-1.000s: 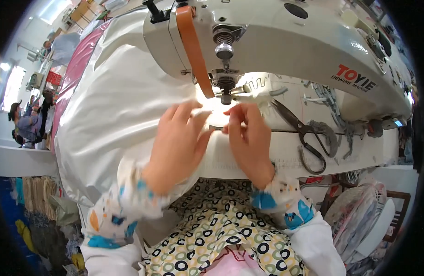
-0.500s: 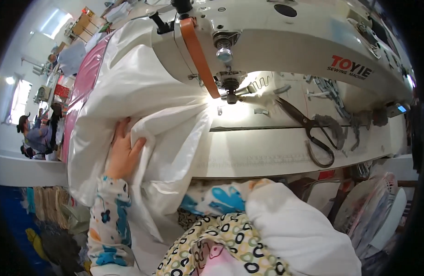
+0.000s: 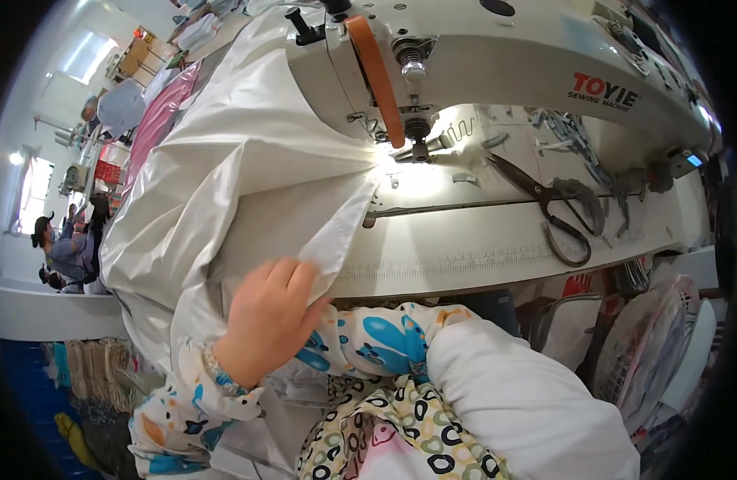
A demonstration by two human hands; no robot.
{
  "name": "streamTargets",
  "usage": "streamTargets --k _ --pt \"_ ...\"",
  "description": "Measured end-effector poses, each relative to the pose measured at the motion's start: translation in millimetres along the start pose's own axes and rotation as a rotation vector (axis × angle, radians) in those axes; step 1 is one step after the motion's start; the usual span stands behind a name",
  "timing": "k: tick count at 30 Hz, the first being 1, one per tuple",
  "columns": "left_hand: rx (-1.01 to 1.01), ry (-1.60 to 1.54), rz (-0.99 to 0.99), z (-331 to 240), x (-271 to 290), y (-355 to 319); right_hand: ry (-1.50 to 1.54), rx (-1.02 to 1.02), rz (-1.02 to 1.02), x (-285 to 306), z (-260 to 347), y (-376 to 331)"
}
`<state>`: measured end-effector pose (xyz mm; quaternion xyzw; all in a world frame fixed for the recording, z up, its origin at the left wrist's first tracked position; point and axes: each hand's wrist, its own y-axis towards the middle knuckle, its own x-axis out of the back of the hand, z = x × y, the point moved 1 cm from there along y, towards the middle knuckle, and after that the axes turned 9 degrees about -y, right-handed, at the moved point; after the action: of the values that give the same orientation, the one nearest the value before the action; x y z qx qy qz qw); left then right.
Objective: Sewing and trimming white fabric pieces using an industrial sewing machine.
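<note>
A large sheet of glossy white fabric (image 3: 184, 216) lies in folds left of the sewing machine (image 3: 496, 68), and its gathered corner runs to the lit needle area. My left hand (image 3: 272, 316) is at the near edge of the fabric, its fingers curled and pressed together over that edge; the fingertips are slightly blurred. My right forearm, in a patterned sleeve (image 3: 384, 340), reaches leftward below the table edge. The right hand itself is hidden behind my left hand and the fabric.
Black scissors (image 3: 548, 204) lie on the machine bed, beside grey scraps (image 3: 572, 148). A ruler scale (image 3: 448, 262) runs along the front of the bed. Plastic-wrapped items (image 3: 644, 344) stand below the table at right. Another person (image 3: 68, 248) sits far left.
My left hand has come off the spread fabric and moved right and nearer to me, to its edge. The fabric by the needle now lies flatter, with a folded flap. The view has shifted slightly.
</note>
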<state>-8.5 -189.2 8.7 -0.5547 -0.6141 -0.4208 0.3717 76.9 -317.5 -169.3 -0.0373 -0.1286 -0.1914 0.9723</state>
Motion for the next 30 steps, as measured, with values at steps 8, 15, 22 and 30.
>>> streamTargets --k 8,15,22,30 --pt "0.227 -0.218 -0.088 -20 25 11 -0.011 0.006 0.024 -6 2 -1" --pt "0.138 -0.421 0.146 -17 -7 10 -0.027 0.021 0.027 -24 2 6" --pt "0.104 -0.477 0.376 10 -55 -19 -0.074 0.126 0.216 -43 9 -10" --pt "-0.041 -0.338 0.485 10 -50 -28 -0.631 0.349 0.084 95 73 -39"
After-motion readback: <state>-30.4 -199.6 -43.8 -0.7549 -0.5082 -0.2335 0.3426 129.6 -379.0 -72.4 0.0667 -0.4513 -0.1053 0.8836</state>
